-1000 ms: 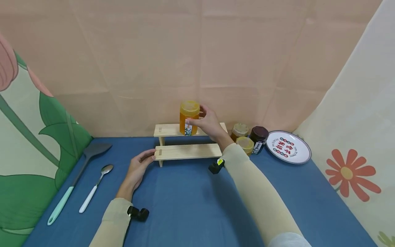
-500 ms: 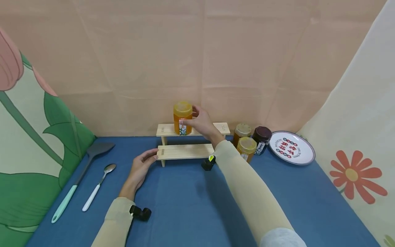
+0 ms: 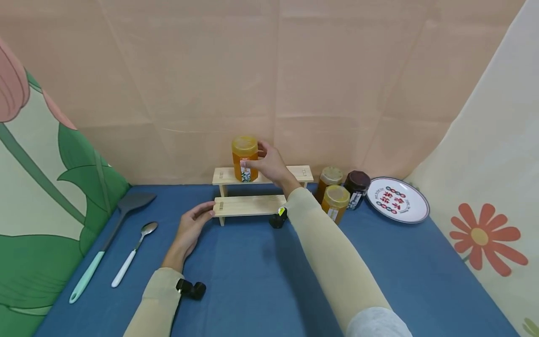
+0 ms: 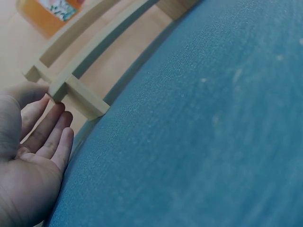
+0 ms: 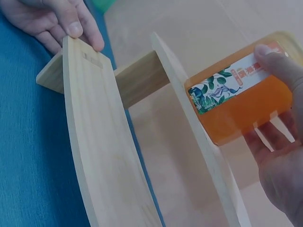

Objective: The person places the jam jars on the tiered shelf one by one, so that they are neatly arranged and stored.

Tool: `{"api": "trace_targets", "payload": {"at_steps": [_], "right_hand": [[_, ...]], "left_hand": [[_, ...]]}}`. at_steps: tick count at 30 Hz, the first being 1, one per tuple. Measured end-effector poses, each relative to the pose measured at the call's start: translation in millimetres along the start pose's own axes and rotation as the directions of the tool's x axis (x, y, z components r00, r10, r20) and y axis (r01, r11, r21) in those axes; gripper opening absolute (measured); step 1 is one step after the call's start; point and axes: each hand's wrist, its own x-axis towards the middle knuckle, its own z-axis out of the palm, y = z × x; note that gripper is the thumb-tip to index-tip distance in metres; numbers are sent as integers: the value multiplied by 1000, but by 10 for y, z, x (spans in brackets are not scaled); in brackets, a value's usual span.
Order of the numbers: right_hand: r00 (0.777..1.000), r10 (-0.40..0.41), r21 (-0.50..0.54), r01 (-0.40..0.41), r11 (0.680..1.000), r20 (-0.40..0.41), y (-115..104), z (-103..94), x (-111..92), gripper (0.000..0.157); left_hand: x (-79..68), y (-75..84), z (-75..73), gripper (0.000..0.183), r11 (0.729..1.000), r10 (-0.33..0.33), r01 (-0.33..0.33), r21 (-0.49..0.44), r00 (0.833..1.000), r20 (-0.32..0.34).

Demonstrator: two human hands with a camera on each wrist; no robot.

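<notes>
My right hand (image 3: 273,164) grips a honey jar (image 3: 244,154) with a yellow lid from its right side. The jar stands at the left part of the upper board of a two-step wooden rack (image 3: 248,206). In the right wrist view, the thumb lies on the jar's label (image 5: 232,82), and its base meets the board. My left hand (image 3: 191,231) holds the left end of the lower board between thumb and index finger; the other fingers hang loosely below it in the left wrist view.
Right of the rack stand two honey jars (image 3: 335,199) and a dark-lidded jar (image 3: 357,185), close together. A white plate (image 3: 397,200) lies beside them. On the left lie a spatula (image 3: 101,248) and a spoon (image 3: 129,257). A curtain (image 3: 189,93) rises behind the rack.
My right hand has moved the honey jar leftward along the upper board, a little more in the last half second. The left hand stays at the rack's end.
</notes>
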Motion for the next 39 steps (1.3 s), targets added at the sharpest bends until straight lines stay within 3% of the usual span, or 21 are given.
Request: {"api": "trace_targets", "payload": {"at_steps": [11,16,30,39], "right_hand": [[1000,-18,-16,18,1000,2,24,-10,-69,80],[1000,-24,-17,24,1000,14,78,-142,-124,78],[998,-38,-76,34,997,-54,167,-1054,-515,73],[994,8,-157,-25,987,-107,182,-1632,-872,73]], "left_hand": [[-6,3,6,47,1000,-13,12,10,1000,5],[1,-12,0,48,1000,11,-11,-3,1000,4],[-1,-14,-11,49,1000,-6,6,0,1000,0],[13,-1,-10,49,1000,8,-8,4,1000,12]]}}
